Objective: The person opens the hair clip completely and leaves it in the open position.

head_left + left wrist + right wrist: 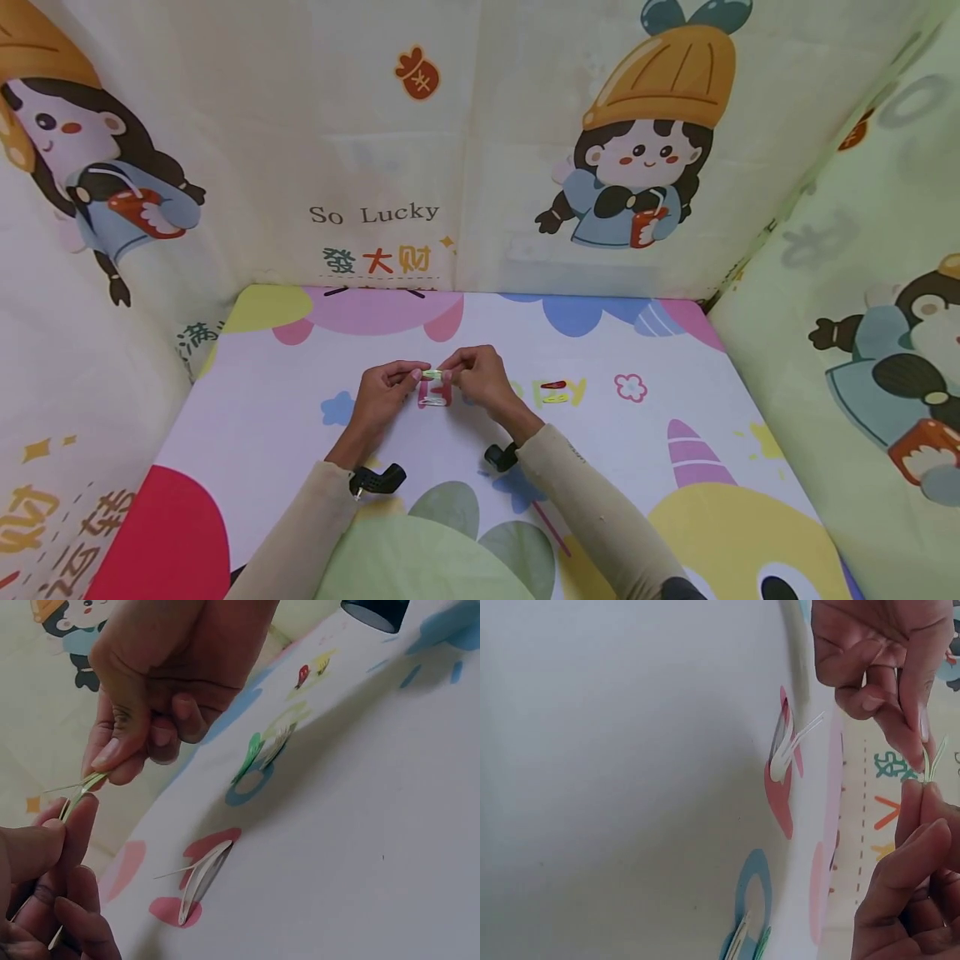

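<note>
Both hands pinch a light green snap hair clip between thumbs and fingertips, above the table. My left hand grips one end and my right hand the other. In the left wrist view, the green clip has its thin inner tongue standing away from the frame. A slim pale tip shows among the lower fingers of my left hand. Below the hands, a white snap hair clip lies on a pink printed letter, its tongue raised.
Farther right on the printed tablecloth lie a green hair clip and a white one on a blue letter. Beyond them are a red clip and a yellow clip. Printed cloth walls enclose the table's back and sides.
</note>
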Demonstrator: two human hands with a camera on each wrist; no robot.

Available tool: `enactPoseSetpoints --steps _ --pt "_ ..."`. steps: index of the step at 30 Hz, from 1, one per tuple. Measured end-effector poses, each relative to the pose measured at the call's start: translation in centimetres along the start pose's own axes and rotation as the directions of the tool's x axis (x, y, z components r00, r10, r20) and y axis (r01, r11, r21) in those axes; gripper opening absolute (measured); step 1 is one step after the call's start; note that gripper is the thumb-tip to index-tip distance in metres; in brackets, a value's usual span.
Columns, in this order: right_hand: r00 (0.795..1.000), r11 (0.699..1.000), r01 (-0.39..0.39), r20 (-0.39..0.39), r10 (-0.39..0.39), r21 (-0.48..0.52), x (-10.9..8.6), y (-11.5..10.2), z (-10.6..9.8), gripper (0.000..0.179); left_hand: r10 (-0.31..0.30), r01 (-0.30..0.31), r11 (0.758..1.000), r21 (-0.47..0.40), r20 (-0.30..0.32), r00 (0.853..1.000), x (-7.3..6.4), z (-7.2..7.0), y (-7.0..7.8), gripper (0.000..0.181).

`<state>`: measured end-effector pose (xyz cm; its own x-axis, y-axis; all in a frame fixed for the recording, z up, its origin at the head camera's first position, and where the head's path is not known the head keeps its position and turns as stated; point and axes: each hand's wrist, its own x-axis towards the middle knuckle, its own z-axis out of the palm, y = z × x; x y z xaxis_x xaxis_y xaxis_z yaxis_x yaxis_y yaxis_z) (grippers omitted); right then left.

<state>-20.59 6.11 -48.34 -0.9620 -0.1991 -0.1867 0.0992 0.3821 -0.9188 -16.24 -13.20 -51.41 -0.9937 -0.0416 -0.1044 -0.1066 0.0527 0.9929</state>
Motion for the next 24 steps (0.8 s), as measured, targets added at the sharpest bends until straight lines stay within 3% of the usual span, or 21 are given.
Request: enactPoseSetpoints --steps 3,5,9,12,15,18,24 --pt "1.000 1.000 -0.015 0.009 0.015 0.013 0.1 0.1 0.0 0.010 0.068 -0.066 0.993 0.100 -0.020 0.997 0.2 -0.1 -0.2 0.020" --pt "1.000 0.999 -0.026 0.017 0.026 0.019 0.1 0.2 0.0 0.010 0.136 -0.125 0.971 0.205 -0.042 0.990 0.3 -0.2 -0.3 0.016" --pt "0.998 0.999 -0.023 0.055 0.021 0.038 0.1 0.5 -0.2 0.009 0.263 -0.208 0.886 0.414 -0.079 0.962 0.4 -0.2 -0.1 0.012" --pt "0.996 0.998 -0.016 0.090 0.011 0.057 0.2 0.6 -0.4 0.009 0.319 -0.238 0.821 0.519 -0.071 0.945 0.5 -0.1 0.3 0.016" --pt "0.993 0.997 -0.011 0.122 0.002 0.071 0.3 0.7 -0.7 0.009 0.359 -0.272 0.763 0.586 -0.034 0.933 0.6 -0.1 0.5 0.019" --pt "0.990 0.998 0.006 0.143 -0.015 0.064 0.4 0.7 -0.8 0.011 0.384 -0.301 0.721 0.625 0.002 0.923 0.7 -0.2 0.6 0.021" --pt "0.986 0.993 0.105 0.139 -0.096 -0.056 0.7 0.9 -0.8 0.015 0.378 -0.313 0.672 0.671 0.053 0.924 1.1 -0.4 0.4 0.021"
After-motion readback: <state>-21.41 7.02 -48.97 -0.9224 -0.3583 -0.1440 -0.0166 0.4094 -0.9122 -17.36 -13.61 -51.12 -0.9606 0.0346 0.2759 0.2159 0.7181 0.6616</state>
